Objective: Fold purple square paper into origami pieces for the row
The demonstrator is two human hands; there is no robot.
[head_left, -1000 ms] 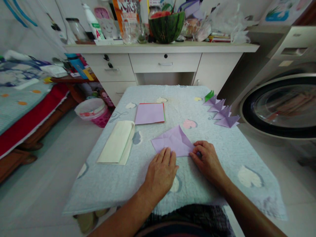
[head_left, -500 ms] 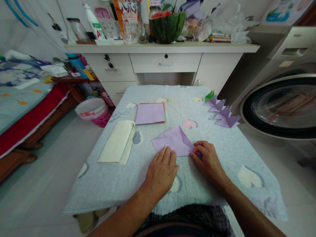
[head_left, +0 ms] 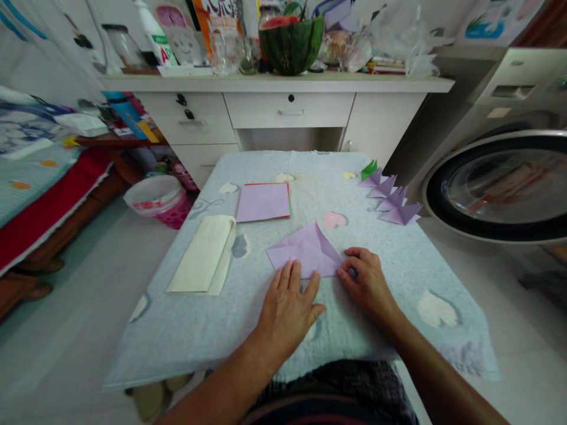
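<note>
- One left hand (head_left: 286,304), palm down, fingers slightly apart, their tips resting on the near edge of one folded purple paper (head_left: 312,251); its thumb points right, over the cloth.
- One right hand (head_left: 370,283), thumb and forefinger pinched together on the paper's right corner, the other fingers bent beside them.
- That one paper lies on the table between and just beyond the hands, one point facing away from the person, its surface creased.
- Beyond it, a little to the left, one stack of paper (head_left: 263,202): a purple sheet on top, red and green edges showing; I cannot count the sheets beneath.
- Left of the hands, one folded cream paper (head_left: 201,254).
- At the table's far right, a row of five folded pieces: one green piece (head_left: 369,169) at the far end, then what look like four purple pieces (head_left: 401,214), overlapping.
- Under all these, one pale blue cloth (head_left: 354,330) with printed hearts, one of them pink.
- Farther out: one bin (head_left: 172,215) at left, one washing machine (head_left: 500,88) at right, one cut watermelon (head_left: 291,47) on the counter (head_left: 274,84) ahead.
</note>
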